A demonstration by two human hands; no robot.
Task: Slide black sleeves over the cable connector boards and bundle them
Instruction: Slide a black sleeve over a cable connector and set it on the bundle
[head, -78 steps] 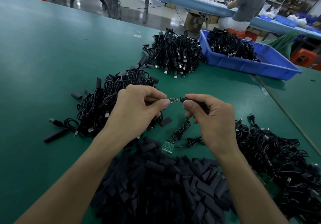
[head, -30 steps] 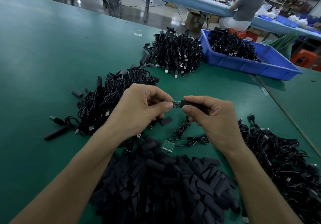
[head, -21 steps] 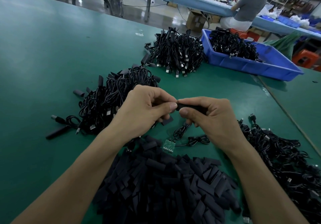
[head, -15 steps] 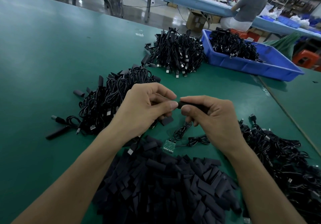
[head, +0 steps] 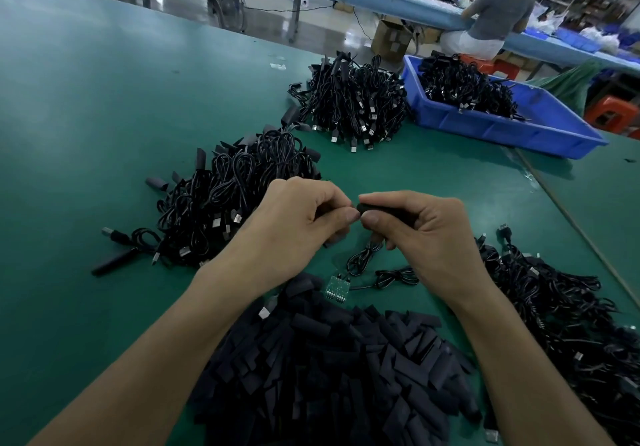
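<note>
- spreading over the green tabletop (head: 86, 106), a pile of loose black sleeves (head: 329, 369) lies nearest, a heap of sleeved cables (head: 235, 189) to its left.
- above them the left hand (head: 294, 224) and right hand (head: 426, 234) meet, each pinching one end of a black sleeve (head: 372, 207).
- its board, bare between the fingertips a second ago, is now covered, so this cable looks ready for bundling.
- a bare green connector board (head: 336, 288) waits just below.
</note>
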